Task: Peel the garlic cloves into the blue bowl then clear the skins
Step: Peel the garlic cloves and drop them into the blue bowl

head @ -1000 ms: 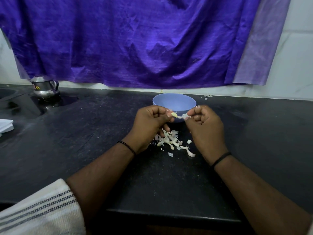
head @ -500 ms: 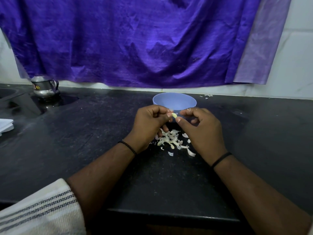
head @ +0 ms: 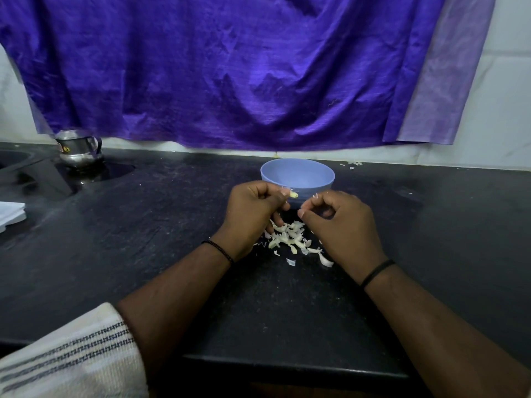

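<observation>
A blue bowl (head: 297, 175) stands on the black counter, just beyond my hands. My left hand (head: 253, 208) pinches a small pale garlic clove (head: 293, 194) at its fingertips, in front of the bowl's near wall. My right hand (head: 339, 222) is a short way to the right of the clove, fingers curled, with a small white scrap of skin (head: 315, 195) at its fingertips. A heap of garlic skins (head: 290, 238) lies on the counter below and between both hands. The bowl's contents are hidden from this angle.
A steel jug (head: 79, 149) stands at the back left beside a sink recess (head: 17, 159). A white folded cloth (head: 10, 215) lies at the left edge. A purple cloth (head: 230, 67) hangs on the wall. Bits of skin (head: 353, 163) lie behind the bowl.
My right hand has pulled away to the right and down from the clove, taking a scrap of skin with it. My left hand still holds the clove in the same place.
</observation>
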`<act>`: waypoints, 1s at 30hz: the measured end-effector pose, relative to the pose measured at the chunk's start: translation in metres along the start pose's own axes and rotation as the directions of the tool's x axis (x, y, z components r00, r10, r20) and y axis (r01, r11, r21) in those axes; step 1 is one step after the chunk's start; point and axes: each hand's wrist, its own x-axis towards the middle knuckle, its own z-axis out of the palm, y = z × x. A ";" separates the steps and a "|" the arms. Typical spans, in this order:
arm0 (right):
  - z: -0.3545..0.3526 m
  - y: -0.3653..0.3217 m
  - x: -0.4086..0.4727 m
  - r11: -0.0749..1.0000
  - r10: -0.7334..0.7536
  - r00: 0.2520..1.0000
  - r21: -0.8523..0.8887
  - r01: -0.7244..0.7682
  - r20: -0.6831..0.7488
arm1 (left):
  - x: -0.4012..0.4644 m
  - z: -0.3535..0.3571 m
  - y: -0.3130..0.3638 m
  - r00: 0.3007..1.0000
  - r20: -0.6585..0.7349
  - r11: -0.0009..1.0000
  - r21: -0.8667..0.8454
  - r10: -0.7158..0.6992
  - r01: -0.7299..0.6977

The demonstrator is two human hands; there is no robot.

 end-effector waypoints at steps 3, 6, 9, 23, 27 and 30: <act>0.000 -0.002 -0.001 0.999 -0.046 0.998 -0.004 0.045 -0.036 | 0.000 0.000 0.000 1.000 0.011 1.000 0.016 -0.003 0.002; -0.001 -0.003 -0.001 0.998 -0.055 0.996 0.010 0.056 -0.072 | -0.001 0.001 -0.001 1.000 0.026 0.999 0.032 -0.007 0.007; 0.000 -0.003 0.000 0.998 -0.063 0.994 0.019 0.065 -0.084 | -0.002 0.001 -0.001 0.999 0.046 0.998 0.063 -0.002 -0.001; -0.005 -0.012 0.000 0.953 0.063 0.996 0.300 -0.042 -0.060 | 0.003 -0.009 -0.003 0.990 -0.087 0.823 0.566 0.113 -0.045; -0.008 -0.007 0.007 0.947 0.109 0.989 0.312 -0.072 -0.102 | 0.002 -0.009 -0.006 0.997 0.006 0.790 0.609 0.074 -0.062; -0.011 -0.002 0.025 0.963 0.135 0.982 0.249 -0.099 -0.131 | 0.002 -0.008 -0.003 0.993 0.041 0.735 0.670 0.108 -0.108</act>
